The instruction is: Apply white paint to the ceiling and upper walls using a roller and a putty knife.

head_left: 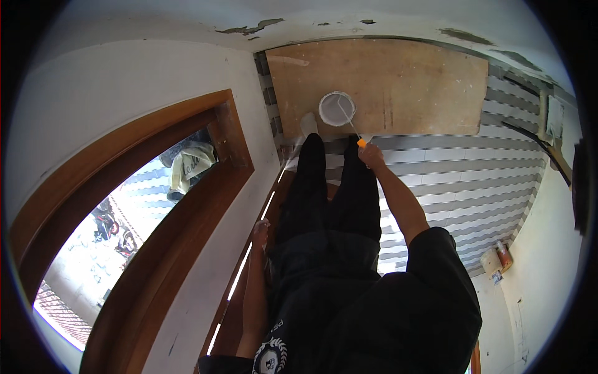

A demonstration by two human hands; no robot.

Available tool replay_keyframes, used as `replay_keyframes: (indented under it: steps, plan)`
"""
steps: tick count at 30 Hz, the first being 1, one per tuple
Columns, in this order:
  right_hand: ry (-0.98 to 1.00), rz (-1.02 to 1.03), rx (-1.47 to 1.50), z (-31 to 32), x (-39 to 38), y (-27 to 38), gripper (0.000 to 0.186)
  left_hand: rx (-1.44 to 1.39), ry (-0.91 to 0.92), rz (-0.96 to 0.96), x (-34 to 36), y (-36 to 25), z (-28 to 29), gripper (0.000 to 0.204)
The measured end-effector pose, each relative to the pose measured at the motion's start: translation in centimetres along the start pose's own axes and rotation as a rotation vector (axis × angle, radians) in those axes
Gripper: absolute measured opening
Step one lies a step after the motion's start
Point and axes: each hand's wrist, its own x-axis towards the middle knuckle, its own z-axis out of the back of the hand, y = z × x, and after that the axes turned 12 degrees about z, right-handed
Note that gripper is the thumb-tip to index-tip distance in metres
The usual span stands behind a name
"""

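Note:
My right hand [371,155] is closed on the orange handle [362,143] of a paint tool, probably a roller, whose long thin frame reaches into a round white bucket [322,110]. The bucket sits on a large board [423,87] just beyond my feet, and its inside looks pale. My left hand [261,234] is down beside my left thigh, near a brown wooden surface [240,299], with white smears on its curled fingers; what it holds or touches there I cannot make out.
A wood-framed window [240,156] is set in the left wall. Grey-and-white striped flooring [448,168] surrounds the board. Dark curved pieces [529,140] lie at the right, and a reddish cylindrical container [503,257] is at lower right. The wall ahead [299,25] has peeling patches.

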Motion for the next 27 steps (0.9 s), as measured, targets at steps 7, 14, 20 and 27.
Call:
replay_keyframes:
  steps: [7, 14, 20, 27]
  plan:
    - [0.053, -0.008, -0.054, -0.3, 5.9, -1.0, 0.037, -0.336, 0.203, 0.452, -1.1, 8.6, 3.5, 0.039]
    - [0.057, -0.076, -0.029, -0.4, 1.6, -0.7, 0.034, 0.062, -0.125, 0.206, -2.7, 0.3, -1.1, 0.025]
    - [0.076, -0.101, -0.023, -0.3, 2.7, 1.1, 0.033, -0.126, -0.074, 0.317, -1.7, 0.7, -1.1, 0.032]
    - [-0.016, -0.092, 0.014, -0.8, 4.9, 0.6, 0.033, 0.096, -0.077, 0.13, -2.2, 2.7, -1.0, 0.038]
